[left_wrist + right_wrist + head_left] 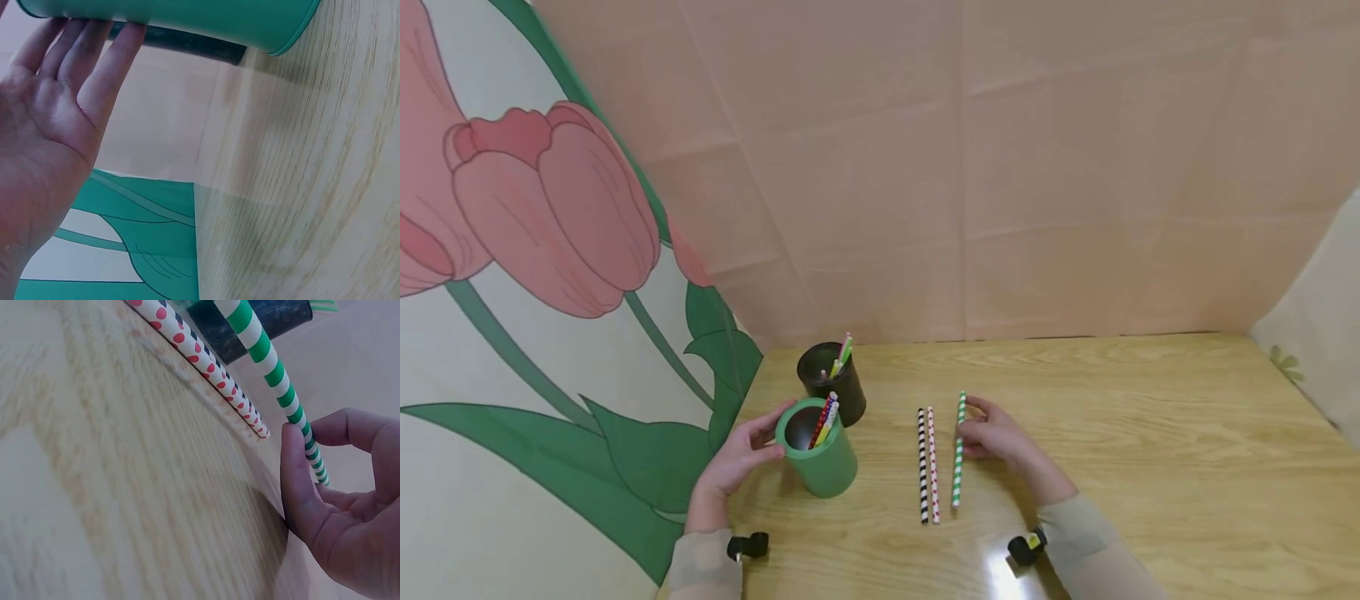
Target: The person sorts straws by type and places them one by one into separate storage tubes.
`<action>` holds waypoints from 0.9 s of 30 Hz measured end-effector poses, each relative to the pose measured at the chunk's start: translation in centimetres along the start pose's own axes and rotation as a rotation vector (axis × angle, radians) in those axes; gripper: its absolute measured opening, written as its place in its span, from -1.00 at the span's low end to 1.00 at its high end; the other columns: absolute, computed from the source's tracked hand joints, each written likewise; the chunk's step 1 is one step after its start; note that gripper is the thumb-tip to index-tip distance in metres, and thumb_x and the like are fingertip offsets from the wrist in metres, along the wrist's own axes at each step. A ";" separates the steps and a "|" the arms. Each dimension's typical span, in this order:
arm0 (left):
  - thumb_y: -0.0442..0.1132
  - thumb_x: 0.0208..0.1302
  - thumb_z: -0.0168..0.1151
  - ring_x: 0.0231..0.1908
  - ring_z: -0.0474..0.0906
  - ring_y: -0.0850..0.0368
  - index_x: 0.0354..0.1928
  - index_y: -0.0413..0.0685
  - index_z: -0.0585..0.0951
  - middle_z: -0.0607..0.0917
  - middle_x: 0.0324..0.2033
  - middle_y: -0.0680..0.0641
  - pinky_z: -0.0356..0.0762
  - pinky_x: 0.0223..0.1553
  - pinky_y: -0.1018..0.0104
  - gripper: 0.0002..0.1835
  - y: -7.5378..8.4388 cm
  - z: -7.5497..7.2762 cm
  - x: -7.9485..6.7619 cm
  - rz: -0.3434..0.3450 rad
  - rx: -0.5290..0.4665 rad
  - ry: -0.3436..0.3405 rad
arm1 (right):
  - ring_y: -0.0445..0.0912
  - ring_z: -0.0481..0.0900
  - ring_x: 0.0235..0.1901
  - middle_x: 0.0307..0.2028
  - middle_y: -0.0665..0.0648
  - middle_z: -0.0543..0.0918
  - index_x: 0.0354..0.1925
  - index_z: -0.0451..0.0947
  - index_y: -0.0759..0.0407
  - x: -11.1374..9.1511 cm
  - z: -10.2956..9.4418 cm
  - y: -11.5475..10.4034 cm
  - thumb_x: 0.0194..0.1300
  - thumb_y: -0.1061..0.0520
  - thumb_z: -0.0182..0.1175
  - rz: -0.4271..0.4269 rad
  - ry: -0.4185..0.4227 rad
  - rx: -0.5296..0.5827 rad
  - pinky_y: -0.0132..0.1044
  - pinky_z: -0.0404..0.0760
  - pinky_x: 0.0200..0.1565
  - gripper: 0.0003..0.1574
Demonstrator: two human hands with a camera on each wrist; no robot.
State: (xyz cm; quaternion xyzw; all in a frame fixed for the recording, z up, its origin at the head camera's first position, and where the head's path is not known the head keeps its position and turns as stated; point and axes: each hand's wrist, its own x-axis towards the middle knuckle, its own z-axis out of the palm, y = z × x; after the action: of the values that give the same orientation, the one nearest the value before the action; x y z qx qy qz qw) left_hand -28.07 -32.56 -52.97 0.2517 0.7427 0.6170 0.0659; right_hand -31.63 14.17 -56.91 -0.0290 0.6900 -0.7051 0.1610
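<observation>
My right hand (996, 435) pinches a green-and-white striped paper straw (958, 458) between thumb and fingers; in the right wrist view the straw slants up from the fingertips. To its left, a black-and-white striped straw (922, 475) and a white straw with red spots (933, 475) lie side by side on the table. My left hand (737, 462) holds the left side of a green cup (829, 467), thumb in front and fingers toward the back. Several patterned straws (826, 421) lean inside that cup. In the left wrist view the fingertips are partly hidden by the cup.
Behind the green cup stands a black cup (850, 396) with several straws (842, 354) in it. The wooden table (1150, 450) extends to the right. A pinkish cloth (1037, 183) hangs at the back, and a tulip-patterned cloth (587, 350) at the left.
</observation>
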 end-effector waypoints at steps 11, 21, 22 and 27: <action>-0.38 0.48 0.35 0.38 0.49 0.26 0.61 -0.37 0.23 0.37 0.56 -0.23 0.59 0.24 0.32 -0.23 -0.1 0.2 -0.1 -0.003 0.013 0.005 | -0.06 0.73 -0.21 0.02 0.39 0.63 0.53 0.26 0.48 -0.4 -0.3 -0.4 0.47 0.28 0.21 -0.029 0.016 -0.021 -0.19 0.80 -0.11 -0.23; -0.39 0.49 0.33 0.40 0.45 0.28 0.63 -0.34 0.23 0.34 0.58 -0.23 0.56 0.26 0.33 -0.23 0.0 0.1 0.0 -0.002 0.007 -0.006 | 0.02 0.73 -0.06 0.13 0.42 0.59 0.53 0.28 0.45 -0.6 0.1 -1.3 0.61 0.21 0.11 -0.053 0.040 0.047 -0.11 0.77 0.05 -0.34; -0.40 0.49 0.33 0.40 0.45 0.28 0.63 -0.33 0.24 0.35 0.57 -0.21 0.56 0.26 0.34 -0.24 -0.1 0.1 0.0 -0.001 0.009 -0.007 | 0.00 0.73 -0.07 0.11 0.39 0.59 0.53 0.28 0.45 -0.7 0.1 -1.4 0.62 0.20 0.11 -0.060 0.041 0.055 -0.11 0.77 0.05 -0.34; -0.37 0.49 0.35 0.40 0.45 0.27 0.63 -0.34 0.22 0.41 0.56 -0.07 0.57 0.26 0.33 -0.21 0.0 0.1 0.0 -0.011 0.007 -0.001 | -0.04 0.72 -0.06 0.04 0.25 0.58 0.53 0.25 0.46 -1.1 0.2 -2.0 0.64 0.17 0.12 -0.086 0.070 0.123 -0.17 0.76 0.06 -0.33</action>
State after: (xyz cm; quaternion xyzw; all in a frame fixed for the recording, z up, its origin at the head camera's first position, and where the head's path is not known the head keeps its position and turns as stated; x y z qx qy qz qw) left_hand -28.07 -32.51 -53.01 0.2481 0.7461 0.6140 0.0687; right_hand -30.90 14.30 -54.73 -0.0242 0.6485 -0.7531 0.1077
